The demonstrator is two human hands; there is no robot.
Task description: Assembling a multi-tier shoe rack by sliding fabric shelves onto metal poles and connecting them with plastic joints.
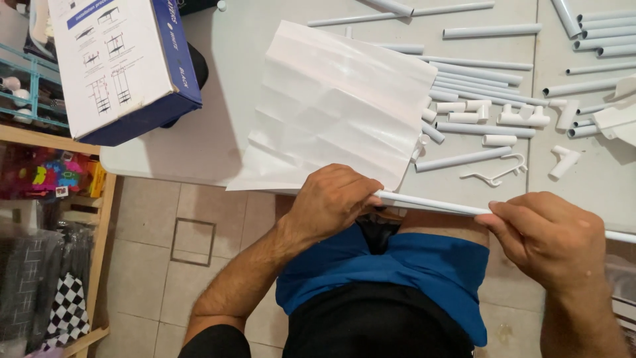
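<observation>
1. The left hand [334, 199] and right hand [546, 235] are nearest, just above the blue shorts [411, 265].
2. Both are closed around one thin white rod [434, 204], which runs level between them along the counter [218, 132] edge.
3. The left hand grips the rod's end; the right holds further along it.
4. A folded white sheet [338, 106] lies just beyond the left hand.
5. Loose grey tubes [474, 73] lie further back.
</observation>
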